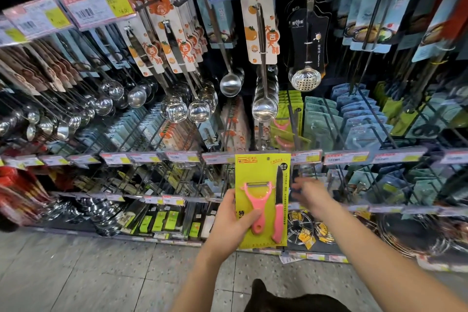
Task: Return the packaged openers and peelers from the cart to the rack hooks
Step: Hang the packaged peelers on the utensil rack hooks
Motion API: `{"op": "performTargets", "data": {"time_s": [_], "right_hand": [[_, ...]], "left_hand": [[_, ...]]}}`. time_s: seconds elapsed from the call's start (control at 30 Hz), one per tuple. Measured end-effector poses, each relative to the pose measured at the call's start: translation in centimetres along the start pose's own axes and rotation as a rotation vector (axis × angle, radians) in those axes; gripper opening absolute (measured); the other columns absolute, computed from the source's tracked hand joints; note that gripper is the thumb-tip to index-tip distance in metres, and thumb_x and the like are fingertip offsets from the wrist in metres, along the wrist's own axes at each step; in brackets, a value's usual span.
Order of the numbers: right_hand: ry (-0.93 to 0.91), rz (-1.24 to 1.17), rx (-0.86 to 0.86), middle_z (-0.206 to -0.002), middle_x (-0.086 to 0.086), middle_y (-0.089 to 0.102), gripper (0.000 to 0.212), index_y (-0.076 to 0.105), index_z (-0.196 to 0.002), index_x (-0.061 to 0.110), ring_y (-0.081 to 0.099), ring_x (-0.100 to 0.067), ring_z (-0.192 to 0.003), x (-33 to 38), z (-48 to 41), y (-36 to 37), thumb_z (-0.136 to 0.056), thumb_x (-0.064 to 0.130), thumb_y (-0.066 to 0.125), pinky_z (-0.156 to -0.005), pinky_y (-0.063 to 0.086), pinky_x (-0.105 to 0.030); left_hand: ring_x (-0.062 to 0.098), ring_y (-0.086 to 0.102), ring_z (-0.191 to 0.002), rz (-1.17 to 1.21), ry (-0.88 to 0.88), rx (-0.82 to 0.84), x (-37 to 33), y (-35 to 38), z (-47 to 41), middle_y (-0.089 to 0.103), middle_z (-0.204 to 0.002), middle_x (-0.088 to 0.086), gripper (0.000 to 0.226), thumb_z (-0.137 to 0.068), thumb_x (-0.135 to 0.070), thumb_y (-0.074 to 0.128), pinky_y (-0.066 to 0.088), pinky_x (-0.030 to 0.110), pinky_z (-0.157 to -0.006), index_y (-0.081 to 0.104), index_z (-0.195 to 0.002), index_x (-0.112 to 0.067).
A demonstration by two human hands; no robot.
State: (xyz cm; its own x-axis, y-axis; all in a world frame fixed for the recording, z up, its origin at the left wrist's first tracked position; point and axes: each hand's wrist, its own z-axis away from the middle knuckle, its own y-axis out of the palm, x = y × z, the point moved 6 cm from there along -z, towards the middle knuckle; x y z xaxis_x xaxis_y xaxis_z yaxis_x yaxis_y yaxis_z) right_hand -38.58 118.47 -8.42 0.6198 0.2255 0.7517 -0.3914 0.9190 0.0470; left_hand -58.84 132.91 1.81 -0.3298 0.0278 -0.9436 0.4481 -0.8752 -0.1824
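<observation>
I see my left hand (pixel 234 223) gripping a yellow carded pack (pixel 253 172) upright by its lower left, thumb lying across the handle of the pink peeler (pixel 258 200). A pink-handled knife (pixel 278 213) sits beside the peeler on the same card. My right hand (pixel 312 194) is out just right of the pack, close to the rack, too blurred to read its fingers. Matching yellow packs (pixel 285 134) hang on a dark hook (pixel 293 119) above the price-label rail (pixel 347 157). Steel ladles (pixel 264 109) hang higher up, over a speckled floor (pixel 76 273).
</observation>
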Motion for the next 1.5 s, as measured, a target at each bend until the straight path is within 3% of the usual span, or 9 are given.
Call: {"op": "performTargets", "data": {"time_s": [0.3, 0.43, 0.6, 0.77, 0.83, 0.93, 1.17, 1.33, 1.5], "right_hand": [[-0.052, -0.251, 0.321, -0.082, -0.001, 0.066, 0.017, 0.064, -0.092, 0.018, 0.066, -0.012, -0.067, 0.8, 10.1, -0.3, -0.102, 0.022, 0.051, -0.066, 0.05, -0.034], [-0.191, -0.093, 0.245, -0.109, -0.013, 0.076, 0.014, 0.071, -0.109, 0.014, 0.071, -0.034, -0.106, 1.1, 10.2, -1.6, -0.096, 0.019, 0.068, -0.082, 0.055, -0.041], [-0.255, -0.177, 0.125, -0.121, -0.015, 0.064, 0.025, 0.064, -0.112, 0.009, 0.061, -0.025, -0.118, 2.0, 7.9, -3.1, -0.091, 0.019, 0.075, -0.114, 0.038, -0.041], [-0.367, -0.145, 0.196, -0.104, -0.023, 0.063, 0.111, 0.055, -0.115, -0.012, 0.064, -0.039, -0.114, 1.3, 4.4, -3.6, -0.048, 0.069, 0.09, -0.113, 0.04, -0.058], [-0.339, -0.202, 0.185, -0.107, -0.01, 0.061, 0.084, 0.058, -0.118, -0.011, 0.064, -0.032, -0.113, 3.1, 7.4, -2.9, -0.069, 0.05, 0.089, -0.113, 0.041, -0.044], [-0.281, -0.227, 0.168, -0.117, -0.011, 0.058, 0.037, 0.054, -0.128, -0.01, 0.057, -0.009, -0.095, 3.3, 7.8, -2.3, -0.096, 0.005, 0.064, -0.091, 0.043, -0.025], [-0.258, -0.198, 0.166, -0.127, -0.02, 0.062, 0.038, 0.051, -0.13, -0.013, 0.061, -0.025, -0.116, 3.1, 6.9, -2.7, -0.096, 0.001, 0.063, -0.112, 0.038, -0.046], [-0.29, -0.092, 0.144, -0.076, -0.001, 0.069, 0.023, 0.072, -0.088, 0.02, 0.061, -0.02, -0.087, 2.7, 6.5, -3.0, -0.096, 0.0, 0.064, -0.095, 0.047, -0.043], [-0.363, -0.053, 0.158, -0.088, -0.005, 0.073, 0.01, 0.069, -0.096, 0.012, 0.07, -0.009, -0.083, 3.3, 5.8, -3.2, -0.096, 0.004, 0.064, -0.099, 0.055, -0.042]], "left_hand": [[0.023, 0.074, -0.11, -0.017, -0.105, 0.119, 3.6, 4.4, -1.2, 0.078, -0.116, 0.003, 0.052, -0.084, -0.036, 0.082, 0.056, 0.056, -0.101, 0.057, -0.127, -0.02], [0.018, 0.075, -0.107, -0.046, -0.146, 0.165, 4.5, 6.5, -2.1, 0.077, -0.116, 0.003, 0.045, -0.089, -0.028, 0.082, 0.059, 0.046, -0.096, 0.055, -0.125, -0.025], [0.009, 0.058, -0.058, -0.088, -0.224, 0.184, 5.2, 8.1, -2.9, 0.073, -0.079, -0.008, 0.037, -0.094, -0.028, 0.077, 0.045, 0.026, -0.054, 0.051, -0.116, -0.014], [0.005, 0.066, -0.068, -0.137, -0.241, 0.104, 5.9, 7.9, -4.2, 0.069, -0.085, -0.003, 0.021, -0.098, -0.019, 0.069, 0.056, 0.03, -0.063, 0.054, -0.112, -0.013], [0.02, 0.072, -0.09, -0.142, -0.25, 0.068, 6.3, 7.6, -4.6, 0.074, -0.1, 0.006, 0.022, -0.095, -0.023, 0.07, 0.06, 0.049, -0.088, 0.057, -0.112, -0.018], [0.02, 0.059, -0.073, -0.157, -0.256, 0.045, 6.8, 7.6, -5.0, 0.066, -0.084, 0.003, 0.012, -0.097, -0.02, 0.066, 0.05, 0.04, -0.068, 0.055, -0.099, -0.022], [0.007, 0.036, -0.045, -0.185, -0.251, -0.018, 7.3, 8.1, -5.2, 0.046, -0.057, -0.008, 0.028, -0.101, -0.01, 0.063, 0.029, 0.02, -0.043, 0.047, -0.083, -0.025], [0.014, 0.043, -0.052, -0.199, -0.302, 0.002, 8.3, 8.5, -5.6, 0.059, -0.072, 0.005, 0.014, -0.099, -0.015, 0.064, 0.035, 0.028, -0.048, 0.056, -0.093, -0.025], [0.017, 0.043, -0.06, -0.247, -0.261, -0.056, 8.1, 8.5, -6.0, 0.054, -0.07, 0.001, 0.009, -0.1, -0.023, 0.064, 0.034, 0.031, -0.055, 0.057, -0.101, -0.017]]}}
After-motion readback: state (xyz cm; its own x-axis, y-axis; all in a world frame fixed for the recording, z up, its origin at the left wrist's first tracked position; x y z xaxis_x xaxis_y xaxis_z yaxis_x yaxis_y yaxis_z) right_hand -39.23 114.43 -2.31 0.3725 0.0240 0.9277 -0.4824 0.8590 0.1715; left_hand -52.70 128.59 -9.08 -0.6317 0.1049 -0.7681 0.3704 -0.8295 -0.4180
